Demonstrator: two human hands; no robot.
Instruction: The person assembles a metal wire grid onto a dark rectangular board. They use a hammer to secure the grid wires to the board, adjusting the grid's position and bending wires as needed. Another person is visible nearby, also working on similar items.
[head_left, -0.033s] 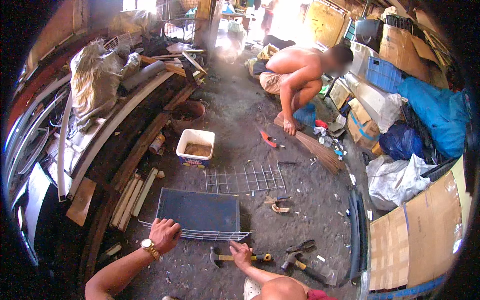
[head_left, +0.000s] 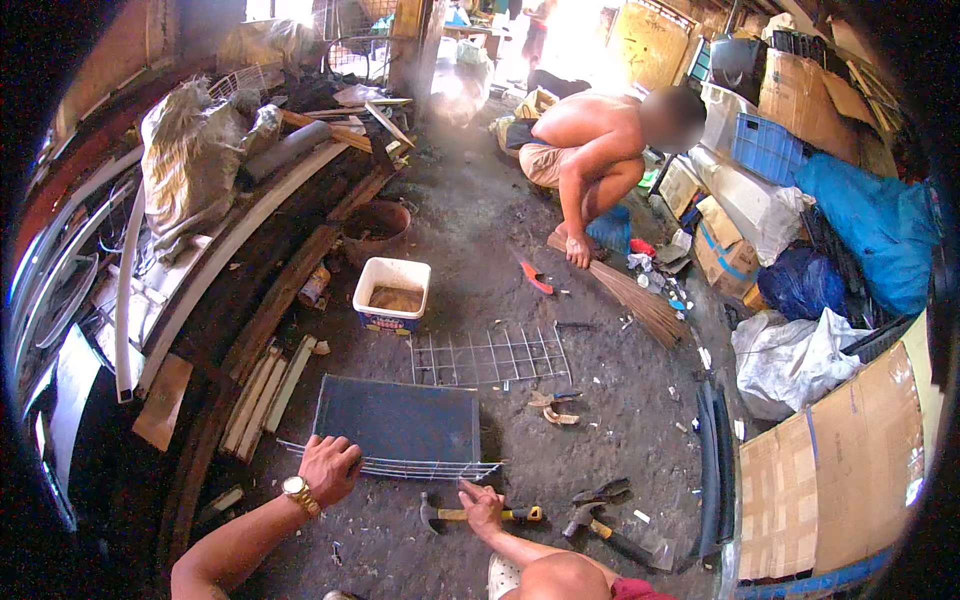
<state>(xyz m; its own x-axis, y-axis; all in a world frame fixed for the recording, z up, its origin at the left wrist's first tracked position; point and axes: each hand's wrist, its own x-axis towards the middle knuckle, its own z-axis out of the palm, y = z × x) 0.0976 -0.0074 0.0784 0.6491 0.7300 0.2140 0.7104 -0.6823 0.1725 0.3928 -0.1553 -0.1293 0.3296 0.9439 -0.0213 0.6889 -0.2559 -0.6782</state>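
Note:
Low over the floor, my left hand (head_left: 330,468) is closed on the left part of a narrow wire rack (head_left: 415,468); a gold watch (head_left: 297,488) is on that wrist. The rack lies along the near edge of a dark rectangular panel (head_left: 400,415). My right hand (head_left: 483,508) is by the rack's right end, index finger stretched toward the wires; its other fingers are partly hidden. Beneath this hand lies a claw hammer (head_left: 455,514) with a yellow and black handle. A second hammer (head_left: 608,535) and dark pliers (head_left: 600,492) rest to the right.
Beyond the panel lie a wire grid (head_left: 490,358) and pliers (head_left: 555,400). A white bucket (head_left: 391,290) stands further off. A crouching person (head_left: 590,140) holds a bundle of thin brown strips (head_left: 635,300). Wood pieces (head_left: 265,400) lie left; cardboard (head_left: 830,460) and bags (head_left: 800,360) line the right.

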